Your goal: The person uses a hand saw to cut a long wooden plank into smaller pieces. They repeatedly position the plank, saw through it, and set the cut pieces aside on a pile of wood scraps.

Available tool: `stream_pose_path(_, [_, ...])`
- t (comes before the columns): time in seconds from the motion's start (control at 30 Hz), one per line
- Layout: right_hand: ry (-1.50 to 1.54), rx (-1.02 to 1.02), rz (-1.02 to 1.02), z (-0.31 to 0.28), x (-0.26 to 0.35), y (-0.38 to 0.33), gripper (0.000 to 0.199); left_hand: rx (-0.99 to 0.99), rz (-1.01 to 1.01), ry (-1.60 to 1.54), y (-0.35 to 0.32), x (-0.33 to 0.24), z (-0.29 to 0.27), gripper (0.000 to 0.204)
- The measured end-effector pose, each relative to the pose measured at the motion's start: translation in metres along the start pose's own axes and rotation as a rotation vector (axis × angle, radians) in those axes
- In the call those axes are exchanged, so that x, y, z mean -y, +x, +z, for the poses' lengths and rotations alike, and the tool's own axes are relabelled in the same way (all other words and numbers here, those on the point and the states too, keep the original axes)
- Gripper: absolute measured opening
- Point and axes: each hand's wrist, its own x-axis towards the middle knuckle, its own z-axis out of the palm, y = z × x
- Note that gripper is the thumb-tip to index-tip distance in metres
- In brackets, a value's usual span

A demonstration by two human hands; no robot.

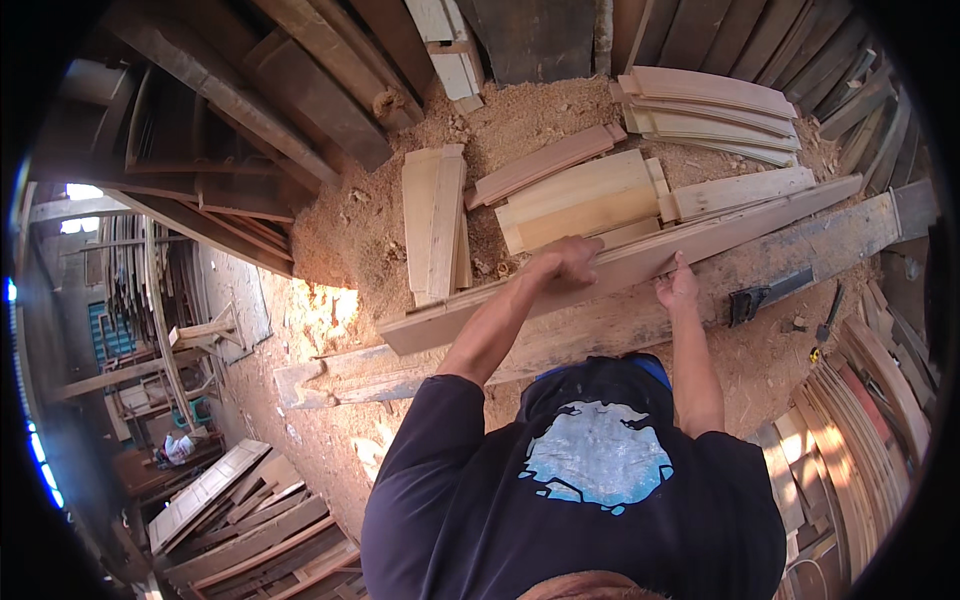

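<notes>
A long pale wooden board [625,268] stands on its edge along a thick, worn beam [560,345], slanting from lower left to upper right. My left hand [572,262] lies over the board's top edge near its middle, fingers curled toward the far side and partly hidden. Farther right, my right hand [679,287] grips the near side, with one digit up against the board's face and the other fingers bent. On the beam, to the right of that hand, rests a black angled tool [765,297], its exact kind unclear.
Beyond the board, short planks [580,200] and a stack of boards [715,110] lie on sawdust [350,220]. Timber leans along the far wall [540,40]. More lumber piles up at lower right [850,450] and lower left [250,520]. A dark-handled tool [830,315] lies on the right.
</notes>
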Motion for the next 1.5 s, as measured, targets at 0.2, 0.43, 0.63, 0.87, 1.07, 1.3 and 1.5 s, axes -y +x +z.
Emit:
stream_pose_path(0.2, [-0.229, 0.157, -0.023, 0.04, 0.013, 0.026, 0.028, 0.082, 0.02, 0.08, 0.02, 0.008, -0.095, 0.069])
stream_pose_path(0.43, [-0.625, 0.09, -0.082, 0.01, 0.016, -0.002, 0.026, 0.082, -0.038, 0.247, 0.086, 0.092, -0.112, 0.076])
stream_pose_path(0.63, [-0.621, -0.135, -0.036, -0.081, 0.011, -0.021, 0.027, 0.029, -0.213, 0.265, 0.09, 0.08, -0.096, 0.065])
stream_pose_path(0.87, [-0.712, -0.184, 0.006, -0.111, 0.004, -0.033, 0.026, -0.184, -0.382, 0.233, 0.041, 0.09, -0.017, 0.056])
stream_pose_path(1.07, [-0.809, -0.194, -0.051, -0.11, 0.006, -0.035, 0.024, -0.124, -0.464, 0.2, 0.044, 0.097, 0.039, 0.066])
stream_pose_path(1.3, [-0.733, -0.295, -0.111, -0.156, -0.013, -0.064, 0.024, -0.026, -0.476, 0.156, 0.026, 0.098, 0.086, 0.073])
stream_pose_path(1.5, [-0.764, -0.37, -0.036, -0.233, -0.035, -0.114, 0.027, -0.22, -0.417, 0.043, 0.012, 0.102, 0.102, 0.076])
